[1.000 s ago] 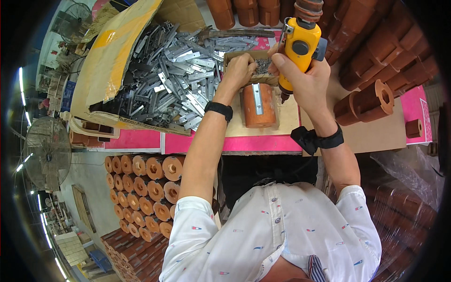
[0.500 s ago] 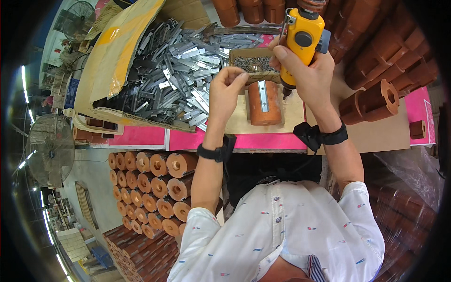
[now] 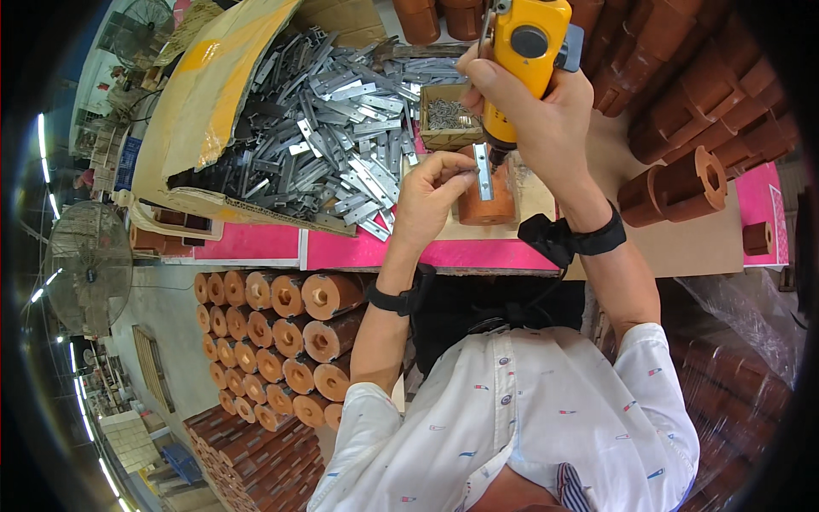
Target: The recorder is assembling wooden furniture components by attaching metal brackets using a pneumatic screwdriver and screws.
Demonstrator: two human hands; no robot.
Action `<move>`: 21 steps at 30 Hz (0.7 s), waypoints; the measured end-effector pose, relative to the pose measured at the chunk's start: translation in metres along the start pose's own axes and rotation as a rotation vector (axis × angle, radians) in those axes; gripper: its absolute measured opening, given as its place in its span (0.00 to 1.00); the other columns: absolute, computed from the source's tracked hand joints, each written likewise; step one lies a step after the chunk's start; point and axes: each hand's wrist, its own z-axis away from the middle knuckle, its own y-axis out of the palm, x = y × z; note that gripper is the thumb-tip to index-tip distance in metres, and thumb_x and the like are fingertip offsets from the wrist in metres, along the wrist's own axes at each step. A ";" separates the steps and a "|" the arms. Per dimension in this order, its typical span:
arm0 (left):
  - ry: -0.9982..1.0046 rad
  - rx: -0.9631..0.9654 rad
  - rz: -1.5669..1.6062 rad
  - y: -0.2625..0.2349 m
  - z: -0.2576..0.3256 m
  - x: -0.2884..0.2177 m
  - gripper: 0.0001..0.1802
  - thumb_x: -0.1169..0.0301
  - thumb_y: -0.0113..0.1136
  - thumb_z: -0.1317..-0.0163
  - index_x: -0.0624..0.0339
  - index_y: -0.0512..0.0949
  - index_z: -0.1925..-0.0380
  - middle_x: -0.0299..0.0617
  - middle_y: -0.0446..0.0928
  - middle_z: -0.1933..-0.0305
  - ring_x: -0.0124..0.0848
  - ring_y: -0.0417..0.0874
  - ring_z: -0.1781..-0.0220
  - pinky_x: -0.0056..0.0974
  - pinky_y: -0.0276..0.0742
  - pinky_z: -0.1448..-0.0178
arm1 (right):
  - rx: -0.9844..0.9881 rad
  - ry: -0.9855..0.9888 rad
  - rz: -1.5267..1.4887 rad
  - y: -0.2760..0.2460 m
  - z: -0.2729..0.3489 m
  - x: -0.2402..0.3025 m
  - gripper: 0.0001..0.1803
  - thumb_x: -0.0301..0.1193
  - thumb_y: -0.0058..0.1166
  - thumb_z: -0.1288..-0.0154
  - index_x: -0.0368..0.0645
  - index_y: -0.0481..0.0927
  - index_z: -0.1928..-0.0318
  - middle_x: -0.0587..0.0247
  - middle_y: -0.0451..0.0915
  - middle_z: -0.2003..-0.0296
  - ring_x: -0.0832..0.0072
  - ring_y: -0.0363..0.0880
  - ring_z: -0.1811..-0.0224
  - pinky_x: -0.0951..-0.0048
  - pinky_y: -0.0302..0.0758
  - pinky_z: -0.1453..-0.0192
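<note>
Metal strip (image 3: 484,181) lies lengthwise on top of the reddish-brown cylinder (image 3: 488,209) in front of you, and the thumb and forefinger of your left hand (image 3: 426,192) are drawn together right at its left edge; whether they press on it or pinch something tiny, you cannot tell from this view. Your right hand (image 3: 550,115) is wrapped firmly around the yellow driver (image 3: 531,53), which points down with its tip (image 3: 497,156) just beside the strip's upper half, though contact is unclear. As for progress, the strip looks placed along the cylinder; whether any screw is seated in it is too small to make out, so the fastening may be unfinished. Under the cylinder is a pale board (image 3: 536,200); beyond it, a small cardboard tray (image 3: 454,136) holds many small screws (image 3: 447,113). To the left, a large cardboard box (image 3: 183,102) spills loose strips (image 3: 337,119), so plenty of stock remains. Farther out, hollow cylinders (image 3: 328,294) are stacked at lower left, and a stepped brown piece (image 3: 674,189) lies at right. No lettering reads clearly; the driver's housing shows only a tiny mark near its dark round knob (image 3: 529,40).
</note>
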 end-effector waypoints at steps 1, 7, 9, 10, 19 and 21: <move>0.006 -0.005 -0.049 0.000 0.001 0.002 0.10 0.82 0.59 0.41 0.66 0.77 0.58 0.38 0.81 0.60 0.24 0.80 0.56 0.29 0.75 0.49 | -0.013 -0.026 -0.016 0.002 -0.001 -0.001 0.09 0.29 0.60 0.38 0.35 0.80 0.62 0.65 0.81 0.74 0.81 0.80 0.72 0.79 0.78 0.65; 0.044 -0.066 -0.117 0.008 0.003 0.000 0.17 0.82 0.61 0.43 0.66 0.74 0.52 0.41 0.80 0.59 0.26 0.81 0.56 0.30 0.76 0.49 | -0.004 -0.029 -0.028 0.007 -0.002 -0.003 0.10 0.30 0.61 0.38 0.36 0.80 0.62 0.65 0.81 0.73 0.81 0.81 0.72 0.80 0.78 0.65; 0.069 -0.066 -0.141 0.009 0.001 0.001 0.20 0.82 0.61 0.44 0.66 0.73 0.50 0.41 0.80 0.60 0.27 0.81 0.56 0.31 0.76 0.49 | 0.003 -0.029 -0.026 0.007 -0.002 -0.004 0.10 0.30 0.61 0.38 0.36 0.80 0.62 0.65 0.81 0.73 0.81 0.81 0.72 0.80 0.78 0.65; 0.094 -0.066 -0.166 0.009 0.001 0.001 0.22 0.82 0.62 0.45 0.66 0.73 0.49 0.42 0.80 0.60 0.28 0.81 0.57 0.31 0.76 0.49 | 0.009 -0.029 -0.024 0.007 -0.002 -0.005 0.10 0.31 0.61 0.38 0.36 0.80 0.62 0.65 0.82 0.72 0.81 0.81 0.71 0.79 0.78 0.65; 0.042 -0.091 -0.256 0.015 0.000 -0.010 0.21 0.81 0.63 0.46 0.66 0.74 0.50 0.42 0.82 0.62 0.27 0.82 0.57 0.31 0.75 0.49 | -0.014 -0.034 -0.024 0.006 -0.001 -0.014 0.13 0.32 0.66 0.42 0.38 0.78 0.63 0.67 0.82 0.74 0.83 0.80 0.74 0.83 0.75 0.70; 0.051 -0.100 -0.251 0.014 0.000 -0.006 0.21 0.80 0.62 0.46 0.64 0.75 0.50 0.44 0.83 0.62 0.28 0.83 0.57 0.32 0.76 0.49 | -0.016 -0.043 -0.038 0.007 -0.001 -0.014 0.13 0.32 0.66 0.42 0.38 0.78 0.63 0.67 0.82 0.74 0.83 0.80 0.73 0.83 0.75 0.70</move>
